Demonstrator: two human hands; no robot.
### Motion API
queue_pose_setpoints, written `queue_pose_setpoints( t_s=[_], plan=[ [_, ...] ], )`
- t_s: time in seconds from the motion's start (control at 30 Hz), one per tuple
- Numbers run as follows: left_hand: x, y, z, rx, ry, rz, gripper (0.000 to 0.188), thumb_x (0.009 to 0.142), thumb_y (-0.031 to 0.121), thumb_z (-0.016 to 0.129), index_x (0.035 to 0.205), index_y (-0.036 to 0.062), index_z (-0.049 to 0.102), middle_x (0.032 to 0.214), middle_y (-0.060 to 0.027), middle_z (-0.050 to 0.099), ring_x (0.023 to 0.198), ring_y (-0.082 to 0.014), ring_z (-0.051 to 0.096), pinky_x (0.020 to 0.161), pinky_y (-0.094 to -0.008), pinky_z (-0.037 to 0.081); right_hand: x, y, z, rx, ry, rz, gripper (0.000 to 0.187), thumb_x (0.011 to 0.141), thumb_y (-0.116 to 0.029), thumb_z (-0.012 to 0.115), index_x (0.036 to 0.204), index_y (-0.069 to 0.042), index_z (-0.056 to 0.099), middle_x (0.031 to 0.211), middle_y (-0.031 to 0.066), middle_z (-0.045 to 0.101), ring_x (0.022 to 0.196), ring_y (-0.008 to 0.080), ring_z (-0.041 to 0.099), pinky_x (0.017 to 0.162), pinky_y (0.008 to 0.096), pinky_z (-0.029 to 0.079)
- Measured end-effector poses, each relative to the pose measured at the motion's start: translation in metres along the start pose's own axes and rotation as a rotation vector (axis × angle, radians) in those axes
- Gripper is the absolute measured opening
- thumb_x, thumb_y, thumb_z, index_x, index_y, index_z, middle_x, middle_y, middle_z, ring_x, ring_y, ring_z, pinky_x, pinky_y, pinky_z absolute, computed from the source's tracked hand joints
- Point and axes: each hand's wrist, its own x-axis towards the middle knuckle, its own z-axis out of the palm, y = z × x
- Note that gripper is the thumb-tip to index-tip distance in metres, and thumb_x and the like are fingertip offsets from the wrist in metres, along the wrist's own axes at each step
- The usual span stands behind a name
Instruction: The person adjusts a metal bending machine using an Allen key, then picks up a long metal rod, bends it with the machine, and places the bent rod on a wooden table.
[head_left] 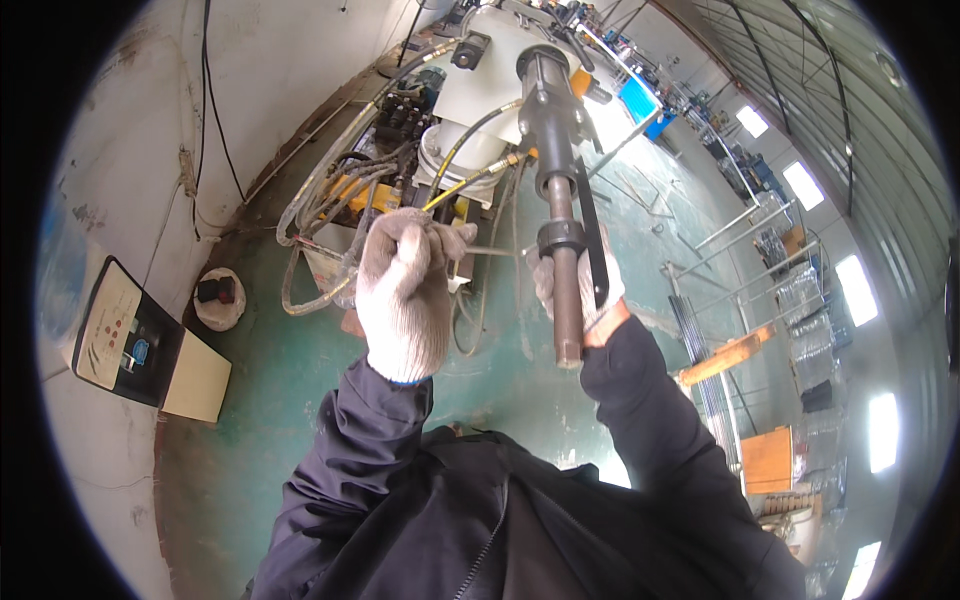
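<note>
A dark machine spindle [548, 110] on a white machine body runs down toward me, ending in a bare metal shaft [567, 315] with a black collar [561, 237] around it. My right hand [606, 275], in a pale knit glove, is closed around the shaft by the collar; its fingertips show on the shaft's left side and the palm is partly hidden. A flat black bar [594, 230] runs along the shaft's right side. My left hand [405, 285], also gloved, is curled shut on a thin metal rod [492, 251], which reaches across toward the collar.
Hoses [345, 185] loop beside a white bucket [452, 150] at the machine's left. A cream and black cabinet [140, 335] stands by the left wall, near a round white container [219, 300]. Metal racks [745, 240], long bars [700, 345] and an orange panel [767, 460] are at right.
</note>
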Motion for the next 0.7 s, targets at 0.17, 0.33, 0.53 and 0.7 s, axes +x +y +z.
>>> queue_pose_setpoints(
  t_s=[0.17, 0.33, 0.53, 0.7],
  plan=[
    [-0.001, -0.031, -0.011, 0.323, 0.013, -0.032, 0.041, 0.118, 0.024, 0.068, 0.145, -0.0053, 0.058, 0.113, -0.0121, 0.074, 0.113, -0.0244, 0.069, 0.116, -0.045, 0.052, -0.003, 0.006, 0.008, -0.134, 0.071, -0.1, 0.075, 0.113, -0.075, 0.05, 0.134, -0.004, 0.061, 0.107, 0.0235, 0.072, 0.074, 0.0296, 0.078, 0.061, 0.0391, 0.071],
    [-0.008, -0.085, -0.025, 0.528, -0.08, -0.113, 0.026, 0.121, 0.022, 0.062, 0.129, -0.0019, 0.068, 0.123, -0.012, 0.074, 0.108, -0.0161, 0.068, 0.103, -0.0341, 0.054, -0.006, 0.01, 0.014, -0.232, 0.174, -0.153, 0.073, 0.114, -0.074, 0.049, 0.132, -0.004, 0.063, 0.104, 0.0204, 0.074, 0.073, 0.0254, 0.077, 0.061, 0.0353, 0.07],
    [-0.006, -0.098, -0.033, 0.58, -0.078, -0.02, 0.042, 0.118, 0.04, 0.069, 0.12, -0.0026, 0.067, 0.119, -0.0161, 0.074, 0.102, -0.0213, 0.07, 0.094, -0.0391, 0.057, -0.011, 0.013, 0.021, -0.325, 0.194, -0.207, 0.06, 0.121, -0.064, 0.044, 0.136, -0.008, 0.06, 0.101, 0.0189, 0.074, 0.074, 0.022, 0.074, 0.065, 0.0328, 0.065],
    [0.002, -0.1, -0.04, 0.526, -0.159, 0.012, 0.037, 0.118, 0.035, 0.068, 0.119, -0.002, 0.067, 0.116, -0.0165, 0.073, 0.099, -0.0213, 0.07, 0.092, -0.0385, 0.057, -0.011, 0.013, 0.027, -0.378, 0.215, -0.199, 0.057, 0.123, -0.061, 0.042, 0.138, -0.008, 0.058, 0.1, 0.0175, 0.073, 0.073, 0.021, 0.072, 0.065, 0.0331, 0.063]
  ],
)
